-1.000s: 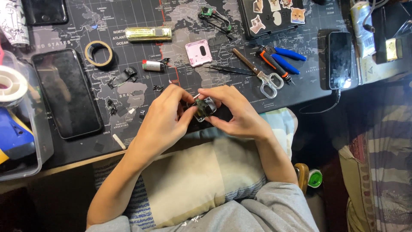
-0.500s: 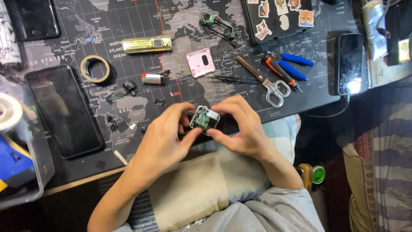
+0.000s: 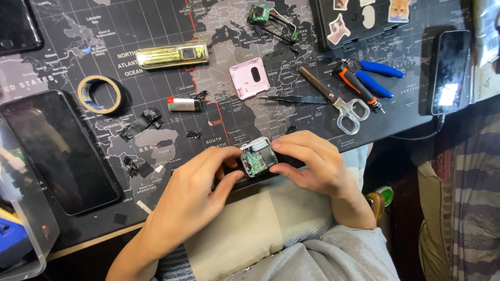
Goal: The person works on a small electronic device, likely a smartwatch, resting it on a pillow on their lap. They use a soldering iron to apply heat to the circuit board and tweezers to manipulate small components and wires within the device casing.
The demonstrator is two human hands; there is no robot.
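Both hands hold a small opened electronic device with a white shell and a green circuit board showing, at the near edge of the dark map-printed desk mat. My left hand grips it from the left with thumb and fingers. My right hand pinches it from the right. A pink square cover lies on the mat beyond the hands, next to black tweezers.
On the mat lie a tape roll, a gold rectangular case, a small cylindrical battery, scissors, blue-handled pliers, a circuit board with wires and scraps of black tape. Dark phones rest left and right.
The view has shifted slightly. Both hands turned the device so its open side with the green board faces up, and they hold it a little further right.
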